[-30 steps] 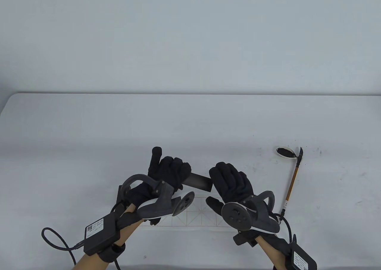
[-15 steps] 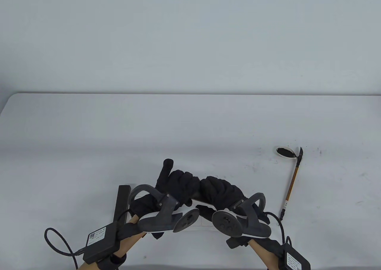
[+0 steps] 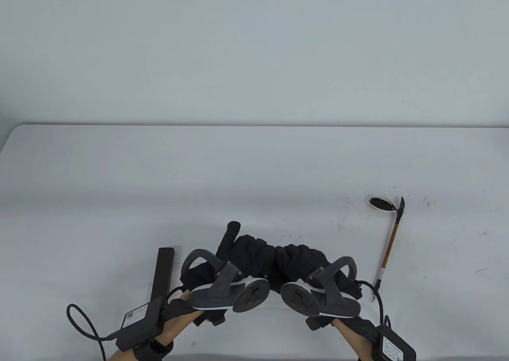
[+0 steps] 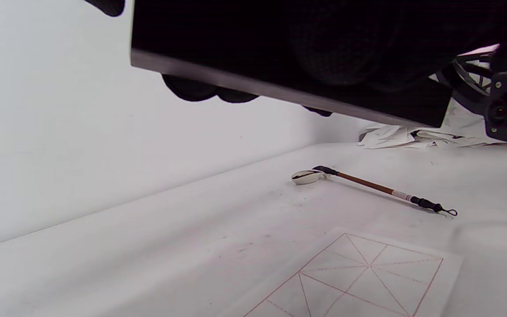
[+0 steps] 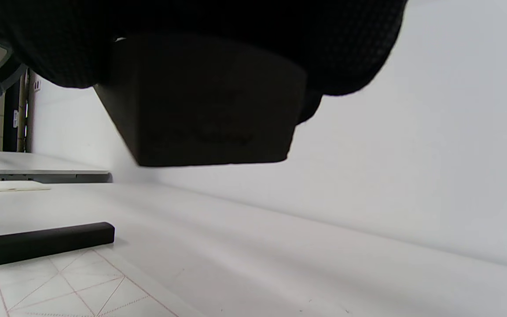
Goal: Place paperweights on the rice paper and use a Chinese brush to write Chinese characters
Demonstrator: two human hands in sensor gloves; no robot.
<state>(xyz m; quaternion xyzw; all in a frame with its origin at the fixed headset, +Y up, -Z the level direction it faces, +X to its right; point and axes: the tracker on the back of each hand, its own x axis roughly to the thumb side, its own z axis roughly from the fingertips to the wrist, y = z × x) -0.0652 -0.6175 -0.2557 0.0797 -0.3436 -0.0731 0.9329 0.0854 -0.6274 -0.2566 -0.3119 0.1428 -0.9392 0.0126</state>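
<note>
- One paperweight [image 3: 162, 272] is already lying along the left edge of the rice paper [image 4: 359, 277], near the table's [image 3: 119, 186] front edge.
- Both gloved hands, the left hand [image 3: 246, 253] and the right hand [image 3: 306, 259], are gripping the second paperweight [image 4: 280, 66] above the sheet, apparently not yet touching it.
- The brush [image 3: 390, 243] is waiting toward the right edge, its tip at the ink dish [image 3: 381, 202]; writing is still to come.

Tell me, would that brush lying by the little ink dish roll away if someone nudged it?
Probably yes: the brush has a round, slim shaft lying flat on the table. It looks light and stiff. Its dark tip rests against the ink dish, which might stop it on that side.
</note>
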